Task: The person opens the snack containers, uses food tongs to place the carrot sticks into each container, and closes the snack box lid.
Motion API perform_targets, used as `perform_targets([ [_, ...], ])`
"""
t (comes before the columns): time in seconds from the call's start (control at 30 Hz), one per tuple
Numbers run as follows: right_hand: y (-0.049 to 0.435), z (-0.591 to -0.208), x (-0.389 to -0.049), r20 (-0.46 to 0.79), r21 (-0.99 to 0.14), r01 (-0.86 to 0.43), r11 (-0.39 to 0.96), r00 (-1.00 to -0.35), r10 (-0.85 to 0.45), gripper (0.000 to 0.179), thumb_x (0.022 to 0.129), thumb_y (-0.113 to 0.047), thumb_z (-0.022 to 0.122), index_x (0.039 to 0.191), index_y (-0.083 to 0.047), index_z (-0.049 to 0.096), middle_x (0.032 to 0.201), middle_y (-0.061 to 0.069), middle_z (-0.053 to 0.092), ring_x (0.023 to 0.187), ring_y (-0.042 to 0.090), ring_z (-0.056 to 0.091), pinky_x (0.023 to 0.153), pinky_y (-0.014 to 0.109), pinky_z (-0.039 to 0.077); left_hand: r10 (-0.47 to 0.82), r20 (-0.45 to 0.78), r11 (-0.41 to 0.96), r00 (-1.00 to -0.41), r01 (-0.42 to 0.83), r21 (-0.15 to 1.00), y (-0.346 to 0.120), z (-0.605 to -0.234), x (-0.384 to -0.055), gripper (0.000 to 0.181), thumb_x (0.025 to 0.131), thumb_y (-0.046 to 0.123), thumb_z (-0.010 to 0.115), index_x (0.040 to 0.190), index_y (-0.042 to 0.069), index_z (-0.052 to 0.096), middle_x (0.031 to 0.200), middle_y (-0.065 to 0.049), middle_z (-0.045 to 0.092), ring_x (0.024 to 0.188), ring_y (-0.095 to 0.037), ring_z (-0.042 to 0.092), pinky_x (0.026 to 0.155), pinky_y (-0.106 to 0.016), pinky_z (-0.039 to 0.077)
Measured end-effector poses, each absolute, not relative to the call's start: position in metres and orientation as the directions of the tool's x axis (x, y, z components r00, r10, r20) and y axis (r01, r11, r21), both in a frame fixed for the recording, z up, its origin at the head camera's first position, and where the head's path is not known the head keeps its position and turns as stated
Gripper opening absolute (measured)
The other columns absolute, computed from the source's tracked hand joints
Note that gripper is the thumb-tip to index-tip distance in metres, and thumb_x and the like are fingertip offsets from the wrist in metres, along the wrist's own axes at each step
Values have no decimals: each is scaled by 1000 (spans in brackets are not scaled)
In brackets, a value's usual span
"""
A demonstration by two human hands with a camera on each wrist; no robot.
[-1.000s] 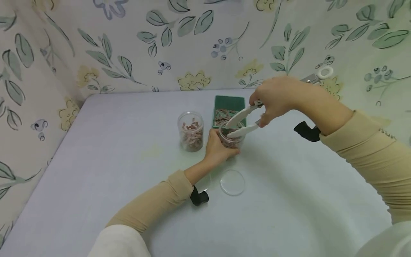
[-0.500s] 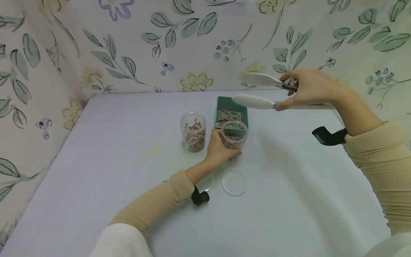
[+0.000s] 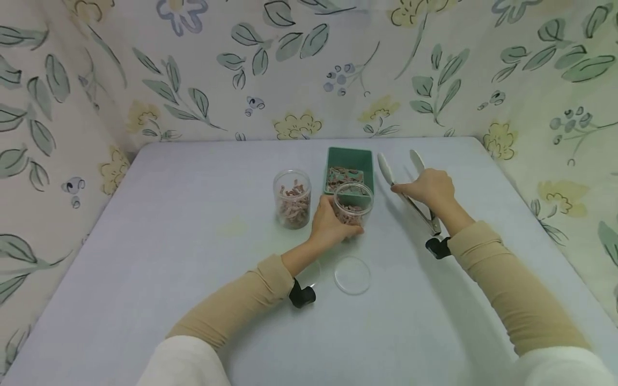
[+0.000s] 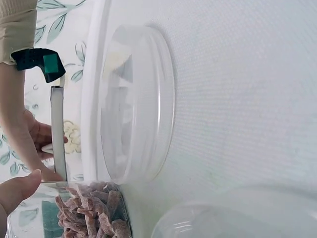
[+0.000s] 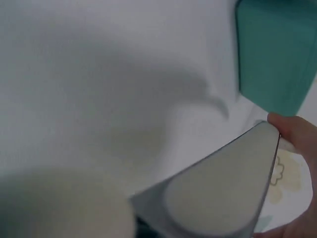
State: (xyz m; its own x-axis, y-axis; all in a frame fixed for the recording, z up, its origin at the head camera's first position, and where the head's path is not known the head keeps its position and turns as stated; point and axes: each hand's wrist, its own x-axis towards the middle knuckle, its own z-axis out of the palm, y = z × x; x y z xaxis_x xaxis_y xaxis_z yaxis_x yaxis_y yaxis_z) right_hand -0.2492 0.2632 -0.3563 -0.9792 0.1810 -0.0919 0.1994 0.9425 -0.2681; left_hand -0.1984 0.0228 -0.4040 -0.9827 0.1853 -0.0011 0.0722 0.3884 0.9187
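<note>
My left hand [image 3: 332, 222] grips a clear round jar [image 3: 354, 214] with no lid on it, part-filled with brownish dried strips [image 4: 91, 210]. In the left wrist view, its thumb [image 4: 22, 191] lies along the jar's wall. My right hand [image 3: 428, 188] holds metal tongs [image 3: 414, 203] with white tips at the table's right rear. The arms of the tongs are spread, with nothing between the tips, which point toward the back wall. Just behind the held jar is a green tray [image 3: 351, 156] with more brown strips [image 3: 344, 176] in its front part.
A second uncovered jar [image 3: 293, 206] of brown strips stands left of the held one. One clear lid [image 3: 352, 275] lies in front of the jars; another lid [image 3: 313, 273] is partly hidden by the left wrist. Floral cloth [image 3: 294, 80] hangs behind the white table [image 3: 193, 225].
My right hand has lifted the tongs out of the jar, then swung them right and down beside the green tray, turning the tips rearward. The left hand keeps its grip on the jar.
</note>
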Motion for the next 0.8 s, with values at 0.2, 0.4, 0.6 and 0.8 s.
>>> perform_targets([
  [0.2, 247, -367, -255, -135, -203, 264, 943, -961, 240, 84, 77, -62, 65, 98, 19, 61, 76, 20, 53, 60, 25, 49, 49, 33, 42, 167, 16, 384, -986, 80, 920, 19, -402, -197, 76, 71, 11, 88, 127, 0, 38, 122, -17, 49, 113, -32, 51, 96, -43, 44],
  [0.4, 236, -385, -255, -154, -165, 244, 956, -963, 220, 80, 79, -64, 64, 90, 16, 63, 79, 23, 56, 66, 29, 54, 53, 36, 46, 144, 32, 394, -989, 87, 915, 14, -402, -196, 76, 71, 10, 88, 127, -1, 38, 123, -18, 49, 115, -33, 52, 97, -43, 44],
  [0.6, 229, -390, -251, -195, -106, 199, 974, -965, 176, 87, 81, -71, 56, 90, 15, 63, 83, 27, 58, 66, 28, 54, 52, 36, 45, 145, -2, 418, -989, 60, 906, 10, -401, -194, 83, 69, 12, 89, 133, -1, 37, 127, -19, 49, 118, -33, 51, 99, -44, 43],
  [0.8, 226, -337, -233, -174, -152, 95, 984, -982, 68, 92, 83, -66, 59, 110, 22, 55, 92, 34, 59, 72, 38, 59, 58, 42, 50, 242, -146, 516, -959, 0, 857, -15, -391, -180, 101, 67, 16, 91, 146, -2, 30, 145, -19, 42, 132, -36, 41, 107, -46, 37],
])
